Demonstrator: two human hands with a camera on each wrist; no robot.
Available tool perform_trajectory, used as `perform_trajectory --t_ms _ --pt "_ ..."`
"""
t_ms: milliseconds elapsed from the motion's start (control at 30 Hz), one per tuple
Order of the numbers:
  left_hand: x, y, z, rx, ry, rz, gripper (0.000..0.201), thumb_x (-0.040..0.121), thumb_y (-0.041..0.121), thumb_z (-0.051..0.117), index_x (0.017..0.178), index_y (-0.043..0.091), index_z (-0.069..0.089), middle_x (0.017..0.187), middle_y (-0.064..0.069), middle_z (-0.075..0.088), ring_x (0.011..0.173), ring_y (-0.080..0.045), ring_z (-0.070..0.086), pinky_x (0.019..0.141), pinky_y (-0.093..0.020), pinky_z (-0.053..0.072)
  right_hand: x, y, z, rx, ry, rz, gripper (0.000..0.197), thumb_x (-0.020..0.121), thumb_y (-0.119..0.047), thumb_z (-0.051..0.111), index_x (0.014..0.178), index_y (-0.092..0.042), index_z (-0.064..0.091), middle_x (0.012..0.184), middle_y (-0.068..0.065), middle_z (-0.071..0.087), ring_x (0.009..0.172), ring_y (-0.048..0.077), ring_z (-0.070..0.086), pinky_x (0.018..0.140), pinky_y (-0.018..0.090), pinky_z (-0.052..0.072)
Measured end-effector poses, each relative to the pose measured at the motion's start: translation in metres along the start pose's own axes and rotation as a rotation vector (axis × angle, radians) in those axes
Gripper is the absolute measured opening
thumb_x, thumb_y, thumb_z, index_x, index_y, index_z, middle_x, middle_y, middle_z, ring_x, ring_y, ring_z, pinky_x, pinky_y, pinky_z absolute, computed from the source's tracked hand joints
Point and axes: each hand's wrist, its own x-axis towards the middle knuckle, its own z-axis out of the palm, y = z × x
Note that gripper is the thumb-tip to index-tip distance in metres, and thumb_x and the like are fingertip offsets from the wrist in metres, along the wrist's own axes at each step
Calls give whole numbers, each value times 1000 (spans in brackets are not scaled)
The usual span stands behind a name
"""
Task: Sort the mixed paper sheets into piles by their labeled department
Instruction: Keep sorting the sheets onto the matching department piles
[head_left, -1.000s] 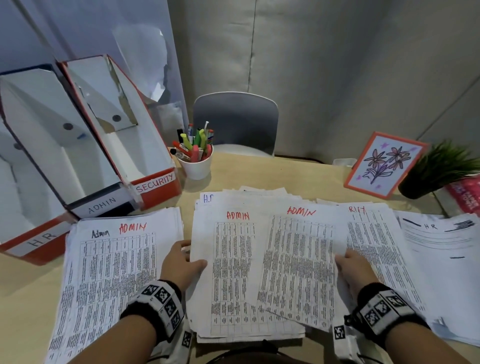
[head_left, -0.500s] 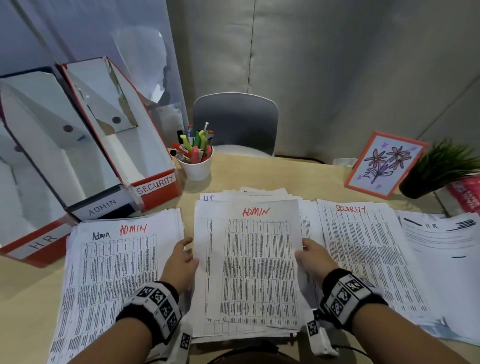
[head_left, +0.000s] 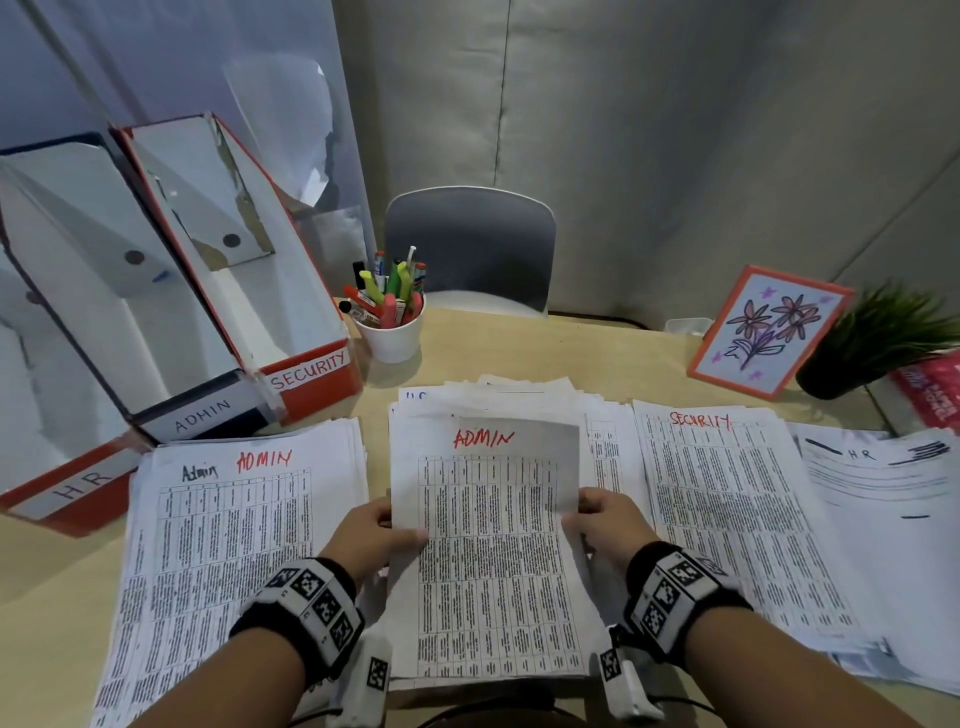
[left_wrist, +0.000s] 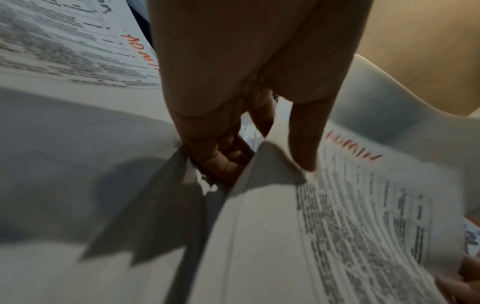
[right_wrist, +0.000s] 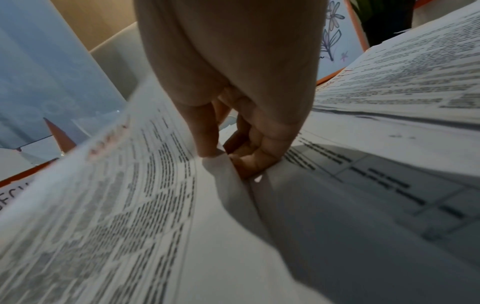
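With the right hand (head_left: 605, 525) having carried it leftward over the middle stack (head_left: 597, 410), both hands' fingers pinched the ADMIN sheet (head_left: 488, 545), the left hand (head_left: 371, 535) now sharing it, bound for the ADMIN pile (head_left: 218, 519).

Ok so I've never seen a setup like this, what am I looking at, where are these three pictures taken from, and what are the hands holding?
No machine here: a person is sorting papers with bare hands and wears three cameras. The wide picture comes from a camera on the head, looking down at the desk. The two close pictures come from cameras on the wrists, looking along the fingers.

The left hand and the right hand each pinch a side edge of one sheet marked ADMIN, lifted above the middle stack. To the left lies an Admin pile; to the right a Security pile and an HR pile. Behind stand file boxes labelled HR, Admin and Security, a cup of pens, a flower picture and a plant.
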Motion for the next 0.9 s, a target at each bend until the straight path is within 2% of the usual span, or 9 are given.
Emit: perform_trajectory --t_ms 167,233,300,400,500,600,700,800,900 --pt "2 -4 -1 92 40 3 11 78 -1 71 79 10 74 84 -10 74 84 -27 67 83 -38 55 2 6 1 31 19 -35 27 76 14 61 94 -6 64 85 9 70 82 26 64 76 41 53" --pt "-1 -3 -1 38 11 20 28 81 -7 64 65 13 76 72 4 72 79 -20 64 74 -22 54 3 9 0 105 37 -48 41 74 16 63 106 -9 57 85 6 64 81 22 62 71 36 55" --pt "-7 1 1 -26 -12 12 37 82 -12 59 57 10 73 80 3 66 81 -15 58 66 -14 48 2 10 -1 142 10 -95 46 75 15 66 109 -15 57 87 7 61 77 17 59 61 25 53" --pt "-12 7 2 -104 -42 1 28 84 -14 55 72 5 72 99 -4 55 88 -17 53 59 -9 45 5 14 -1 47 -33 -166 24 79 11 64 90 -10 68 81 9 68 71 16 61 56 16 47" --pt "-8 3 0 -135 -35 -12 28 83 -11 60 70 9 74 118 -7 46 106 -20 44 77 -17 44 5 14 -2 -91 -42 -203 10 78 1 68 77 -8 72 78 11 70 73 20 63 65 28 48" --pt "-5 -4 -1 -37 -24 14 22 83 1 66 71 16 77 105 -11 68 98 -28 62 97 -44 48 3 14 -2 -193 -38 -222 25 81 0 66 62 -17 64 67 1 62 64 16 55 59 24 42" --pt "-6 -6 -2 -31 33 -5 12 82 -7 63 90 -4 71 92 -23 72 88 -37 68 80 -47 56 1 17 -3 -13 -2 -200 29 76 7 71 59 -15 65 58 -4 61 54 11 53 49 19 42" --pt "-5 -5 -3 -8 73 -3 22 82 -16 45 81 -11 66 81 -23 69 70 -29 65 55 -30 50 -2 21 -5 32 15 -226 31 74 13 69 58 -14 66 56 -3 61 50 10 52 45 18 39" --pt "-8 -3 -3 -98 141 -35 22 84 -8 47 73 -7 66 73 -27 66 58 -23 60 49 -24 44 -5 22 -8 77 -9 -243 32 73 22 63 69 -9 72 72 6 68 62 17 59 50 19 46"
